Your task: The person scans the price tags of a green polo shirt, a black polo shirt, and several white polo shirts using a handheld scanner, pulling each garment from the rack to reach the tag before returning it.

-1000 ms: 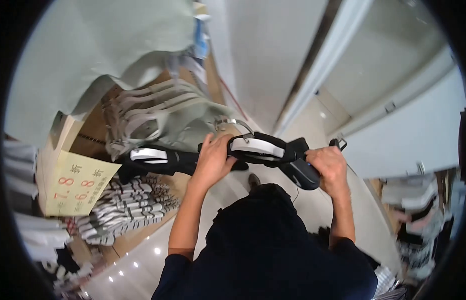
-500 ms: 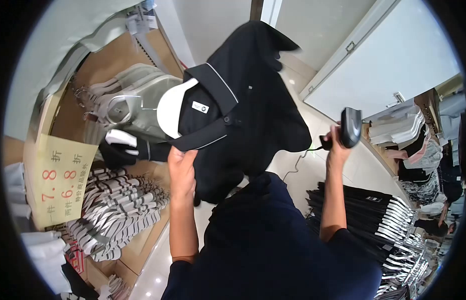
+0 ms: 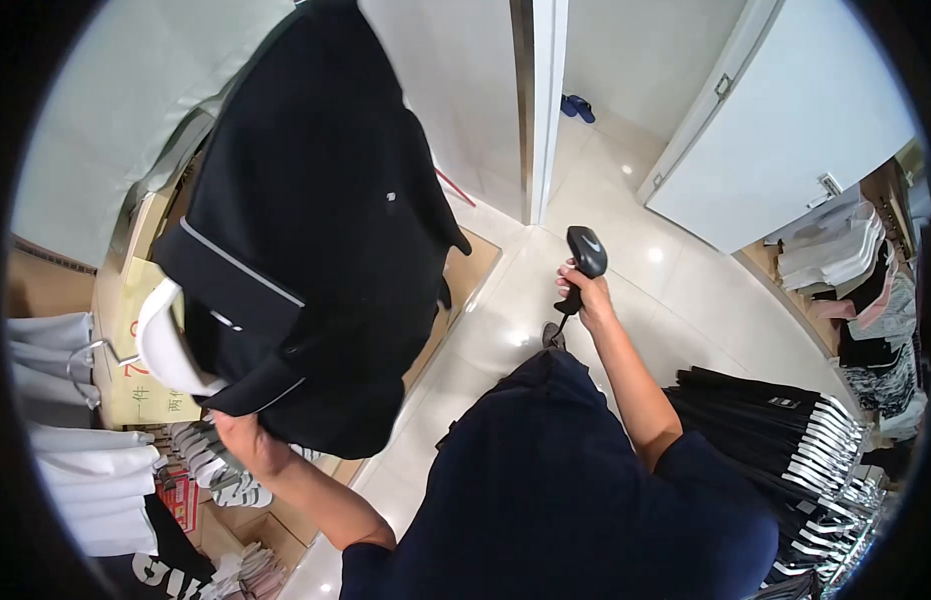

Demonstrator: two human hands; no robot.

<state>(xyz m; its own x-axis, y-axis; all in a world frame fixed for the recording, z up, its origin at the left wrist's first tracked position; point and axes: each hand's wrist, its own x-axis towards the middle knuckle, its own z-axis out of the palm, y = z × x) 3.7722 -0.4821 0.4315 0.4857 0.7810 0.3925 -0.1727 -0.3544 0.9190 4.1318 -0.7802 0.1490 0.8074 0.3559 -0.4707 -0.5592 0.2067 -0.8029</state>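
Note:
A black polo shirt (image 3: 326, 220) with thin white collar trim hangs on a white hanger (image 3: 166, 345) at the left. My left hand (image 3: 248, 440) is closed on the shirt's collar edge, just below the hanger; some of its fingers are hidden behind the cloth. The metal hook of the hanger points left, in front of a yellow sign. My right hand (image 3: 584, 295) is wrapped round the handle of a black handheld scanner (image 3: 586, 252), whose head points up and away from me.
White garments (image 3: 91, 480) hang at the lower left beside the yellow sign (image 3: 146, 395). Black garments on white hangers (image 3: 756, 420) line the lower right. A white door (image 3: 786, 120) stands open at the upper right, with blue slippers (image 3: 578, 107) on the floor beyond its frame.
My left hand has moved left and down with the shirt, which now covers the left rack. The scanner in my right hand has moved left, nearer my body's midline. The view has shifted.

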